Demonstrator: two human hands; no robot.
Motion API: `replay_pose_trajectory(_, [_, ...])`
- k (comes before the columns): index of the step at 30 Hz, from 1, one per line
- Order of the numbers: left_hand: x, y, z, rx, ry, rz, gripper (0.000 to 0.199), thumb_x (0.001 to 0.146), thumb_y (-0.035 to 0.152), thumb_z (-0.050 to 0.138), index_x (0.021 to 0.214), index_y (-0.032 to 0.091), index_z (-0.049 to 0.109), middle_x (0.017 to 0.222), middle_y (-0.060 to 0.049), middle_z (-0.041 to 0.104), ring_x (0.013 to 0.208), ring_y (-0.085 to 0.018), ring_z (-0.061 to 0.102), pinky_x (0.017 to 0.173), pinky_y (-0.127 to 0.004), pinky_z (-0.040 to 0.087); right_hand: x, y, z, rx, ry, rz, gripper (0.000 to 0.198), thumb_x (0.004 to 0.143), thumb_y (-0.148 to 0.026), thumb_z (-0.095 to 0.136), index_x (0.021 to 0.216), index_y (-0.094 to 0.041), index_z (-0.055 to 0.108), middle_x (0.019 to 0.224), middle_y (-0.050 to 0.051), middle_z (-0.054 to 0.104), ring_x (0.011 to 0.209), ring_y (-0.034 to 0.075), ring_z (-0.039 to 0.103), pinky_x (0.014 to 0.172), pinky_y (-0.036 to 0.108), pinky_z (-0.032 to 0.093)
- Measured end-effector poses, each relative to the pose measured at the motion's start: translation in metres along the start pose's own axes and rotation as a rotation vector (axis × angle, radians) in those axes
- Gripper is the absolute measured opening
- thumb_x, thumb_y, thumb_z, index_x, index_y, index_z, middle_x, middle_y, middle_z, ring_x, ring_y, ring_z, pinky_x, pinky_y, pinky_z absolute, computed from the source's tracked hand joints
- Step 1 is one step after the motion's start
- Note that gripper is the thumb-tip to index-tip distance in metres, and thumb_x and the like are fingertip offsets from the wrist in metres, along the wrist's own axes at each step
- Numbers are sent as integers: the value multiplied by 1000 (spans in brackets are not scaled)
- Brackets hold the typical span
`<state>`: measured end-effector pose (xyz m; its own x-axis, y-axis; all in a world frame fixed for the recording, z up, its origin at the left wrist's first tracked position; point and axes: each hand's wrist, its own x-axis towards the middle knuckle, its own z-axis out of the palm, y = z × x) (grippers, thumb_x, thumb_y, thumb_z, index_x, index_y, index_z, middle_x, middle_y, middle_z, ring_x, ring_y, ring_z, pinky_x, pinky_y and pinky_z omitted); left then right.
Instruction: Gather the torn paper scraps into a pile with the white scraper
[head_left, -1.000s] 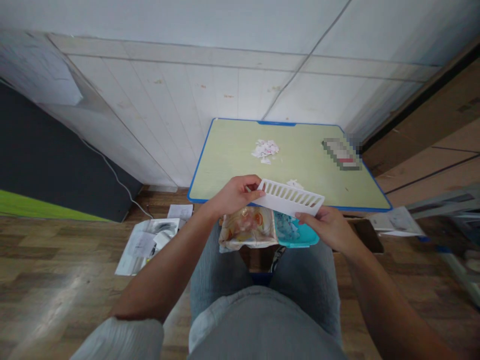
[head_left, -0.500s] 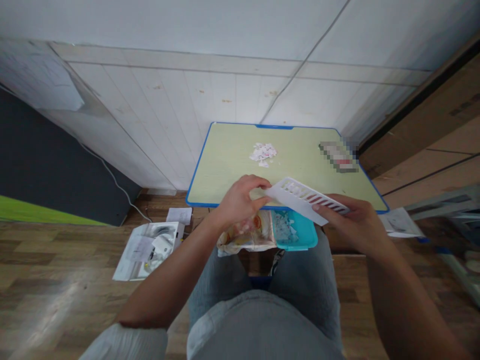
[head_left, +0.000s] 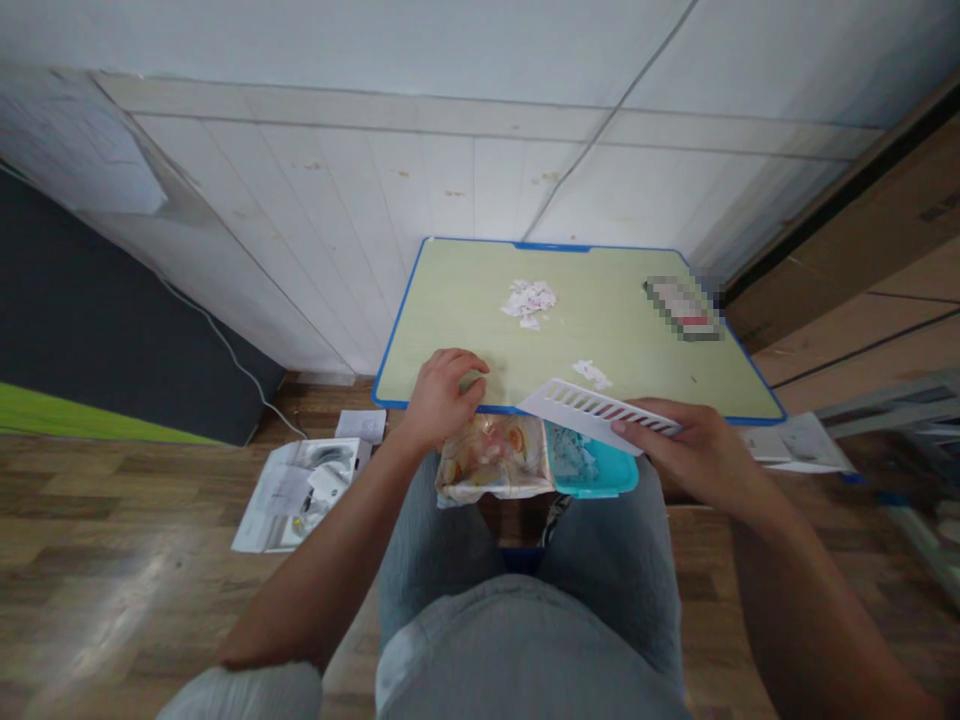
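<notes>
In my right hand (head_left: 682, 450) is a white slotted plastic strip or tray (head_left: 585, 405), gripped at its right end and held slanting over the table's front edge. My left hand (head_left: 450, 390) is over the front edge, fingers bent and parted from the thumb, apart from the tray. A small heap of white paper scraps (head_left: 592, 374) lies just beyond the tray. Farther back sits a larger heap of torn paper (head_left: 529, 302). Below the edge, a teal container (head_left: 611, 480) holds pale scraps, beside a patterned plastic bag (head_left: 495, 460).
The folding table (head_left: 450, 320) has a pale top and blue rim, against a white panelled wall (head_left: 315, 200). A pixelated object (head_left: 682, 308) lies at its right. An open white box with cables (head_left: 300, 495) is on the floor at left; cardboard boxes (head_left: 862, 250) stand at right.
My left hand has let go of the tray's left end and moved left. The tray has shifted slightly left and down in my right hand, and the smaller paper heap now shows.
</notes>
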<state>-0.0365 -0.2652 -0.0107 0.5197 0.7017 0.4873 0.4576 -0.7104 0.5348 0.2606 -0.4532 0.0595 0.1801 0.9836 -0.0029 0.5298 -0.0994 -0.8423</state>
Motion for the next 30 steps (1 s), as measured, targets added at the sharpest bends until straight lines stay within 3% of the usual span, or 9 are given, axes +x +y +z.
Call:
replay_pose_trajectory(7, [10,-12,-1,64,71,-71,12,96,22,67,100,24,78,115,-7,82,119,-29,71,113,-48,53,9,13,12,-54,-56,-41,35,97,-54,75,114,-29,93,119,4,89,104,32,86,94,42,69])
replay_pose_trajectory(14, [24,-13,1,136,41,-116,12,98,22,67,102,24,78,119,-9,81,123,-30,70,116,-48,52,1,-2,11,-22,-52,-18,38,97,-61,77,109,-29,94,119,5,89,105,34,86,93,45,70])
replay_pose_trajectory(17, [30,-16,5,180,2,-137,14,97,23,68,108,24,77,125,-10,80,128,-32,69,119,-50,50,-3,-4,2,25,23,14,42,90,-67,83,104,-29,93,112,6,90,101,35,86,89,45,71])
replay_pose_trajectory(23, [28,-12,11,315,-46,-118,26,100,24,65,124,21,74,138,-13,77,135,-35,65,123,-54,44,21,17,-37,-123,439,45,39,89,-59,86,113,-28,91,111,6,89,107,36,84,100,50,65])
replay_pose_trajectory(30, [25,-11,10,332,-54,-90,26,103,25,62,126,20,74,139,-14,77,135,-35,65,122,-53,45,54,44,-51,-240,393,68,45,85,-60,80,109,-23,91,100,8,89,97,36,83,93,50,65])
